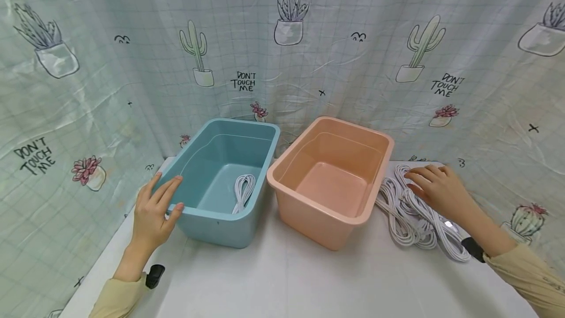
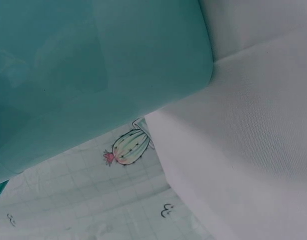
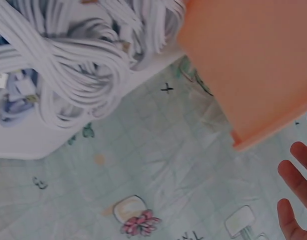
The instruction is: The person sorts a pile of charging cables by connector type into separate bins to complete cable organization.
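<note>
My left hand (image 1: 152, 212) is at the near left corner of a blue plastic bin (image 1: 216, 216), its fingers spread over the rim. Inside that bin lies one bundled white cable (image 1: 243, 191). To the right, my right hand (image 1: 439, 190) hovers over a pile of bundled white cables (image 1: 403, 227), its fingers relaxed and holding nothing. In the right wrist view, several coiled cables (image 3: 83, 75) fill the upper left, and fingertips (image 3: 296, 175) show at the right edge. The left wrist view shows the bin's outer wall (image 2: 103, 60) but no part of the hand.
An orange plastic bin (image 1: 318, 210) with nothing in it stands between the blue bin and the cable pile. Both bins sit on a white table (image 1: 282, 283). A curtain (image 1: 344, 63) printed with cacti hangs behind and at both sides.
</note>
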A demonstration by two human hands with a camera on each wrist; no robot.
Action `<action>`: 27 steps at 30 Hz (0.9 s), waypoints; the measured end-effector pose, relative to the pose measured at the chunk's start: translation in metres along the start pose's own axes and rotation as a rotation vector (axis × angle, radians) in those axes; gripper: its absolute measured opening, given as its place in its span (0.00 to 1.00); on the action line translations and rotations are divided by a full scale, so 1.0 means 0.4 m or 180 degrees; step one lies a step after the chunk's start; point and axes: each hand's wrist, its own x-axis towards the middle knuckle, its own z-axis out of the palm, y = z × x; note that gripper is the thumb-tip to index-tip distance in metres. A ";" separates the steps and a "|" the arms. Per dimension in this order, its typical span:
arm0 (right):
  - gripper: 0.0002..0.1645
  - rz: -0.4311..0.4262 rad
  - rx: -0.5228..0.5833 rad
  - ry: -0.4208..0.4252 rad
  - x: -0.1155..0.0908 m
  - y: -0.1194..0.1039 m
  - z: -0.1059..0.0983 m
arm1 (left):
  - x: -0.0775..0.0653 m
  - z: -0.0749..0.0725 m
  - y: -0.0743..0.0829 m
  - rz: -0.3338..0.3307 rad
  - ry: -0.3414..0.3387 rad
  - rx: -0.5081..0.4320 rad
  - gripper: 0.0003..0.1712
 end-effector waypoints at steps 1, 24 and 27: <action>0.35 0.0011 -0.0012 -0.0011 -0.009 -0.002 0.004 | 0.001 0.000 0.000 0.0002 0.0005 -0.0004 0.36; 0.42 0.0495 -0.0260 -0.0468 -0.137 -0.075 0.134 | 0.002 -0.003 0.002 0.0018 -0.0020 0.0030 0.36; 0.44 0.0530 -0.0294 -0.0466 -0.150 -0.080 0.157 | 0.003 -0.003 0.002 0.0024 -0.0026 0.0022 0.36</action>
